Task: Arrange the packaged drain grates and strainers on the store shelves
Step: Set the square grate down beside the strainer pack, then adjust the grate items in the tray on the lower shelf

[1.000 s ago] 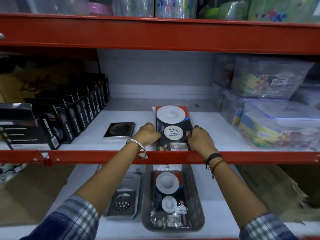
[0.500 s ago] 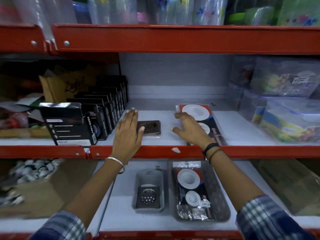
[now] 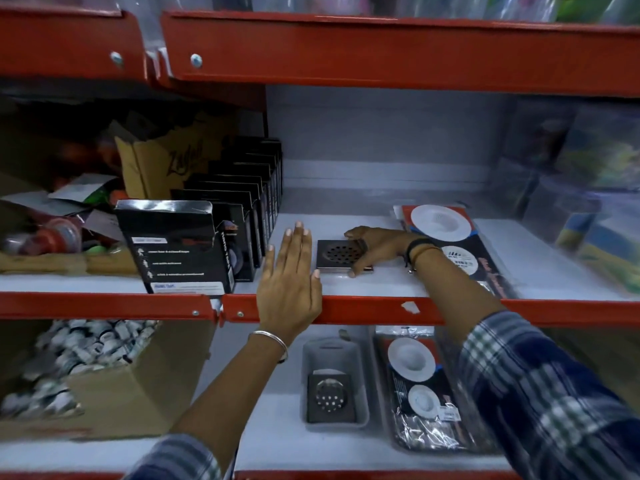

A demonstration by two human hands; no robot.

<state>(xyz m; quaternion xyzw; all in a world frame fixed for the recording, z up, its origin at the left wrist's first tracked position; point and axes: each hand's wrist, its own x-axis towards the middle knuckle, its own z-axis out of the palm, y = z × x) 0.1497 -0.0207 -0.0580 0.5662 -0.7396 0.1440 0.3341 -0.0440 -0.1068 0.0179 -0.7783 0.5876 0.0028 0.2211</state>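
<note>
A square metal drain grate (image 3: 338, 253) lies flat on the white middle shelf (image 3: 381, 282). My right hand (image 3: 375, 244) curls around its right side, thumb on the front edge and fingers over the back. My left hand (image 3: 290, 279) rests flat and open just left of the grate, palm over the red shelf rail. A packaged strainer set (image 3: 450, 237) with white discs lies to the right, under my right forearm. On the lower shelf, a grey tray (image 3: 360, 355) holds another square grate (image 3: 330, 396), and a mesh tray (image 3: 381, 393) holds a second strainer pack (image 3: 420, 393).
A row of black boxes (image 3: 194, 244) stands upright at the left of the middle shelf. Clear plastic containers (image 3: 588, 209) are stacked at the right. A cardboard box (image 3: 131, 386) of small white items sits lower left. The red upper shelf rail (image 3: 381, 53) hangs overhead.
My right hand left the strainer pack and moved left onto the square grate, closing around it. My left hand slid back to the shelf's front edge beside the grate. The view shifted left.
</note>
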